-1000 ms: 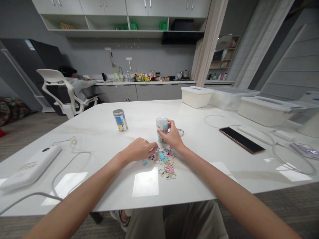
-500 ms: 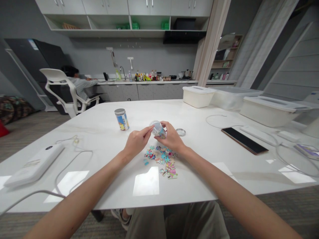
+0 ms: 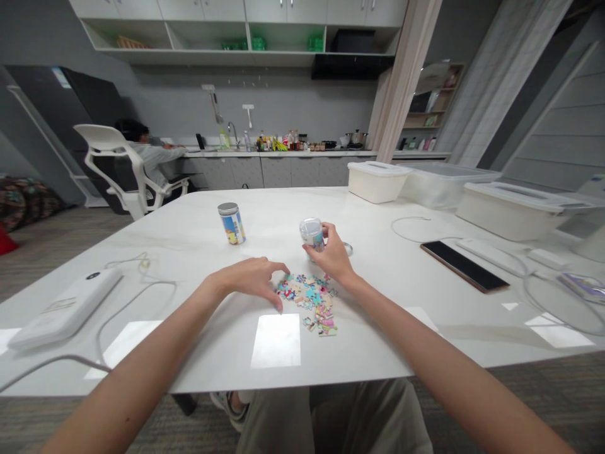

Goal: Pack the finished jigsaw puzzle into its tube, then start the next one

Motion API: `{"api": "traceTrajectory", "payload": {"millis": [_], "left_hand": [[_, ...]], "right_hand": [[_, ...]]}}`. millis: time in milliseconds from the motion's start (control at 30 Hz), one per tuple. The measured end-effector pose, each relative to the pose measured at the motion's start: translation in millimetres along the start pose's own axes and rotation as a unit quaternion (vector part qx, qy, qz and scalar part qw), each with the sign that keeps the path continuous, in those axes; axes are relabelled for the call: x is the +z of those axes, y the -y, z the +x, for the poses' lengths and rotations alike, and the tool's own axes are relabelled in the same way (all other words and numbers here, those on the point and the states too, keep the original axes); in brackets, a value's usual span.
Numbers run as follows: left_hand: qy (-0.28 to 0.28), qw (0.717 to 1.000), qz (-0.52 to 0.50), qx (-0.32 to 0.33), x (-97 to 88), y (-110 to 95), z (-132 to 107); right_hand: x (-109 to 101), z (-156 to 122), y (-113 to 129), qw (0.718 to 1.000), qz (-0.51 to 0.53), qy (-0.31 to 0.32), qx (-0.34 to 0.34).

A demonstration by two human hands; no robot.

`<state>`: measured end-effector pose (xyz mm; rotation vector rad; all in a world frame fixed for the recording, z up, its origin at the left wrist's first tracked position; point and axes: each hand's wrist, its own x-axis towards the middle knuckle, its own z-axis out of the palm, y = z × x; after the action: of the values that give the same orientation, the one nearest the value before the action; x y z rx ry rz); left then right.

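My right hand [image 3: 333,253] is wrapped around a clear jar [image 3: 312,233] with a printed label, its open mouth facing up. Beside the pile of colourful jigsaw pieces [image 3: 311,296], my left hand [image 3: 255,277] has thumb and forefinger spread apart at the pile's left edge. Nothing shows in its fingers. Behind my right hand lies a silver ring-like lid [image 3: 348,249], partly hidden. A second jar [image 3: 231,224], with a metal lid and a blue and yellow label, stands upright further to the left.
At right lie a dark phone [image 3: 463,266] and cables, with lidded plastic boxes [image 3: 378,183] behind. A white device [image 3: 66,309] with a cable sits at left. Beyond the white table [image 3: 198,221], a person [image 3: 154,161] sits by the counter.
My left hand has left the jar's rim and come down to the left side of the puzzle pile, fingers opening. My right hand has shifted the jar slightly right and made it more upright.
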<state>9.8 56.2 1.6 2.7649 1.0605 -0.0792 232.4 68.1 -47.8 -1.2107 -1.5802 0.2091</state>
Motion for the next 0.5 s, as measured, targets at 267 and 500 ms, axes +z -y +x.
{"api": "traceTrajectory", "payload": {"millis": [267, 500], "left_hand": [[-0.011, 0.997, -0.074, 0.004, 8.4, -17, 9], [-0.025, 0.996, -0.09, -0.003, -5.4, -12, 1]], "right_hand": [[-1, 0, 3, 1.0, 0.0, 0.01, 0.013], [-2, 0, 4, 1.0, -0.005, 0.018, 0.02]]}}
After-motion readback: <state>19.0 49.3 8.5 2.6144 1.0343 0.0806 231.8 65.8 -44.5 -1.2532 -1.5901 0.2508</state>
